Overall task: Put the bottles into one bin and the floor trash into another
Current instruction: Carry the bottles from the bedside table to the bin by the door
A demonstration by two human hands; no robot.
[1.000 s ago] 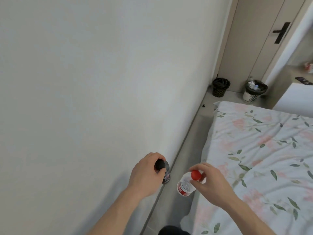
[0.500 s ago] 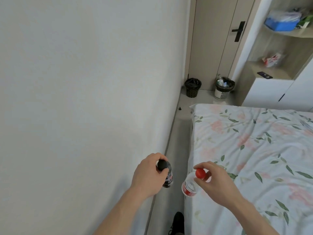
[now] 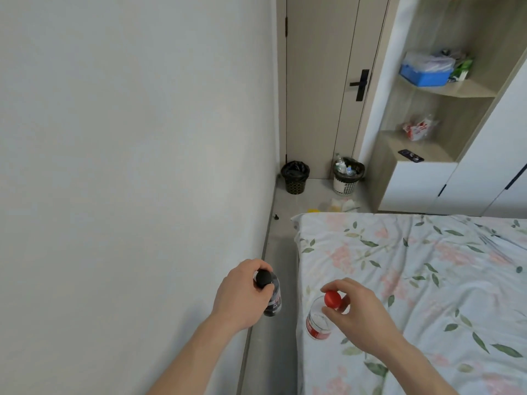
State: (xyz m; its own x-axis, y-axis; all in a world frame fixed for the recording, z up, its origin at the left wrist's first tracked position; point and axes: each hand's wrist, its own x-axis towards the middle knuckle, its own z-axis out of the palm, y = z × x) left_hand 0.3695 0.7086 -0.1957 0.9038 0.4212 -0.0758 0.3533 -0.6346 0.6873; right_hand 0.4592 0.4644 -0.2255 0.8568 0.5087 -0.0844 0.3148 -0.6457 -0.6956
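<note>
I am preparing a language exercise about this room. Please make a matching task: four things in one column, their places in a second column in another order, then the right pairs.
Things:
1. black-capped bottle
2. red-capped bottle
3. black bin
4. blue box

Places:
A. on a shelf
B. in the right hand
C. by the wall corner
D. in the left hand

Pairs: 1-D, 2-B, 3-C, 4-A

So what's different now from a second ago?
The view has swung right and lifted: both bins, the black bin and white bin, sit lower, and floor trash is newly visible. Unchanged: left hand grips the black-capped bottle, right hand the red-capped bottle.
</note>
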